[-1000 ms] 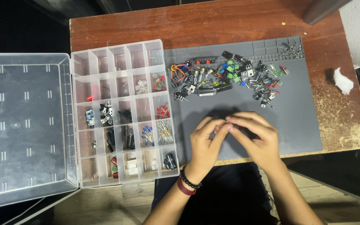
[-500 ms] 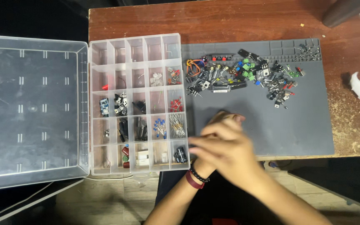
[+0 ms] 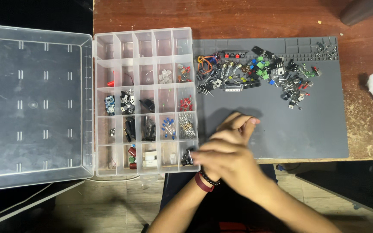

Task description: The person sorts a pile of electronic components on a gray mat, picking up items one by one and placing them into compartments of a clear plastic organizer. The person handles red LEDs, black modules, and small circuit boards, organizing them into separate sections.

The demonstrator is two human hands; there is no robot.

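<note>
Black component [image 3: 187,158] half-hidden behind blurred right hand [image 3: 225,162] crossing left hand [image 3: 237,126].

Single head view, looking steeply down, fairly close over the table [image 3: 281,17]

Both forearms are bare, no sleeves in sight. The left wrist wears a dark red band [image 3: 203,183] and, right beside it, a black beaded bracelet [image 3: 207,177]. Dark clothing shows below the arms.
</note>
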